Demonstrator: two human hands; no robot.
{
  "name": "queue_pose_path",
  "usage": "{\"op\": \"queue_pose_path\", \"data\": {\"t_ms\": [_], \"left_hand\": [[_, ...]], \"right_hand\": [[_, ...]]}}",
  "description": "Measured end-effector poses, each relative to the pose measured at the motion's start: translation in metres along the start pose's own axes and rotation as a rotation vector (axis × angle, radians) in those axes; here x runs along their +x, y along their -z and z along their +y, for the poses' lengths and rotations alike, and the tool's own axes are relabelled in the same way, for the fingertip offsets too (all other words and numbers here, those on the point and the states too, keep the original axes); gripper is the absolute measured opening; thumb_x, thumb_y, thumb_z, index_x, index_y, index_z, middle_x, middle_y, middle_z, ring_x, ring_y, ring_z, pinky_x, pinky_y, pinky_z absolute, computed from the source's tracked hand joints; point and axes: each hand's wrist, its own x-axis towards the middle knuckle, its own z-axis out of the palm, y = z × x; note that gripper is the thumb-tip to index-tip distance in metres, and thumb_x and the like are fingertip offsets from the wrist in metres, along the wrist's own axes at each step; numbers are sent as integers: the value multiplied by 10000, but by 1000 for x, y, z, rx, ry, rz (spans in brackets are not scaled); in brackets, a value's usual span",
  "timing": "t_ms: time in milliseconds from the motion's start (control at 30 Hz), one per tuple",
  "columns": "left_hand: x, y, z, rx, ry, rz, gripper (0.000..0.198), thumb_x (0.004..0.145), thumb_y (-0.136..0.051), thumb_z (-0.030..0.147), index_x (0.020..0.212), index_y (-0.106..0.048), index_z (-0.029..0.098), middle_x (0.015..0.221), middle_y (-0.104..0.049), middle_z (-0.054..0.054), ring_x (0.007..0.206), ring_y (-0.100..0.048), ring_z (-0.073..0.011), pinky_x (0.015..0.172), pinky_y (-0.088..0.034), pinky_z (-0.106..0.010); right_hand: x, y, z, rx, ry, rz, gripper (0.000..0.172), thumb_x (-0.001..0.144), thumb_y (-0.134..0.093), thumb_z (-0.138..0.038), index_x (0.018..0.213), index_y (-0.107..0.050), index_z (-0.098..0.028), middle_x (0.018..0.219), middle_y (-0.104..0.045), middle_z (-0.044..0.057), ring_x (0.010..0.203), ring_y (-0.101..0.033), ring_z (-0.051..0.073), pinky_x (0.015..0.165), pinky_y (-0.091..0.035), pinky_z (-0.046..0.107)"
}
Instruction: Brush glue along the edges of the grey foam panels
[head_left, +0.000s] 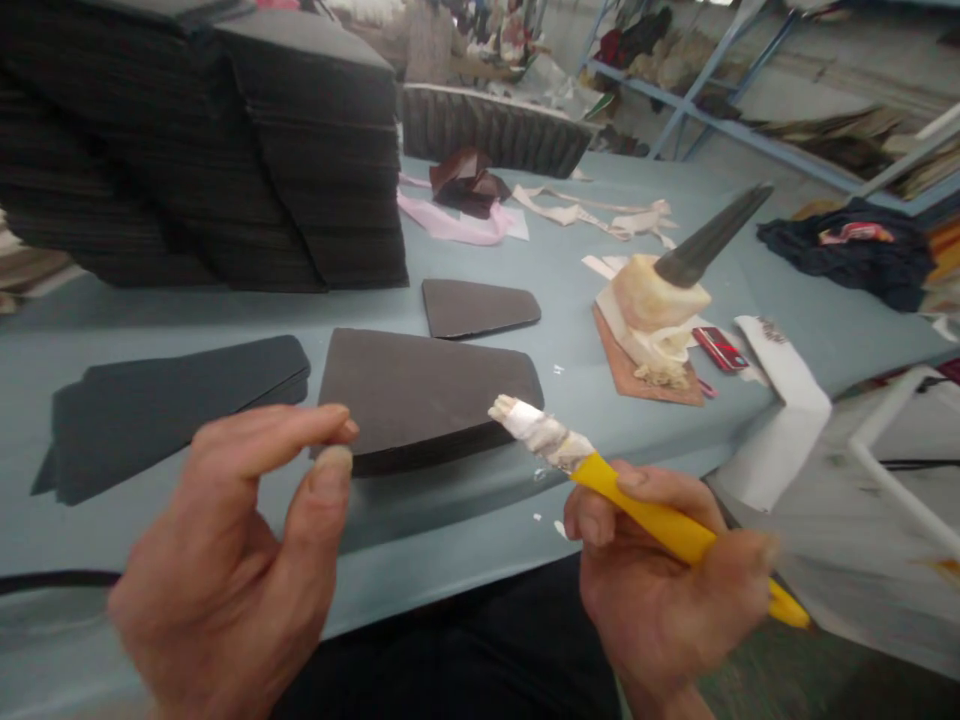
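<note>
My right hand grips a brush by its yellow handle. The brush's neck is wrapped in dirty white material, and its pale tip points left, over the near right edge of a stack of dark tapered pieces. At that stack's near left corner is my left hand, its thumb and forefinger curved toward each other with a narrow gap between the tips; nothing shows in them. Thin dark sheets lie fanned out beyond the left hand. A smaller tapered piece rests behind the stack.
Tall piles of dark sheets stand at the back left of the blue-green table. To the right, a glue-crusted pale container with a dark stick-like object sits on a brown board, near a red box. Scraps lie behind.
</note>
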Motion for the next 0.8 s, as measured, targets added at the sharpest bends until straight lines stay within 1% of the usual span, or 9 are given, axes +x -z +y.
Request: {"op": "queue_pose_path", "data": {"t_ms": [33,67,167,300,367,433,533,700,800], "left_hand": [[13,-2,3,31,-23,1,248,1034,-615,460,1187,-748,317,1161,-794,-45,1084,-742,-292,883,-514,-462],[26,-5,5,43,-46,-24,254,1038,-627,447,1215,-756,318,1193,-801,-27,1092,-742,-269,907,-512,-435],[58,-14,10,12,-174,-181,224,1044,-608,392,1185,-767,319,1182,-814,38,1071,-749,-201,947,-522,-347],[88,-24,7,10,-333,-415,275,1004,-538,347,1142,-767,286,1080,-809,22,1007,-748,-215,913,-521,-352],[100,-27,5,59,-410,-492,313,983,-498,338,1103,-778,270,1020,-806,-3,951,-734,-235,863,-510,-371],[108,-31,3,119,-469,-553,359,962,-456,316,1086,-789,261,999,-805,-27,922,-721,-251,841,-505,-386],[118,-39,-1,139,-508,-639,413,935,-418,292,1088,-799,258,1016,-813,-51,957,-729,-274,878,-531,-413],[126,-54,-9,68,-508,-803,399,891,-444,282,1067,-801,269,1071,-831,-61,988,-758,-293,921,-545,-424],[131,-59,-12,33,-503,-855,415,875,-442,263,1075,-807,265,1093,-835,-56,983,-767,-277,929,-545,-396]], "right_hand": [[2,0,1,22,-61,27,468,970,-689,-697,807,-846,-287,557,-648,-23,472,-583,113,447,-491,211],[4,0,2,44,-124,42,452,957,-708,-689,804,-842,-285,529,-627,-28,466,-568,111,448,-485,202],[7,-2,7,129,-306,71,399,903,-780,-661,800,-826,-279,487,-591,-48,424,-490,84,440,-465,171],[9,-5,12,261,-533,103,333,797,-889,-583,790,-804,-261,463,-528,-87,392,-383,51,430,-446,152],[9,-7,14,293,-594,113,326,762,-916,-556,792,-797,-254,467,-518,-96,393,-368,45,426,-432,147],[8,-8,15,295,-608,114,335,753,-921,-555,793,-790,-249,472,-521,-97,398,-370,45,429,-433,147],[5,-9,16,264,-595,96,352,787,-888,-577,803,-774,-244,473,-520,-96,399,-361,50,433,-443,155],[1,-9,19,209,-556,58,362,859,-813,-599,837,-743,-245,480,-521,-97,397,-340,61,431,-444,169],[0,-9,20,179,-541,51,357,880,-789,-596,842,-734,-245,484,-516,-98,397,-336,64,431,-445,171]]}}
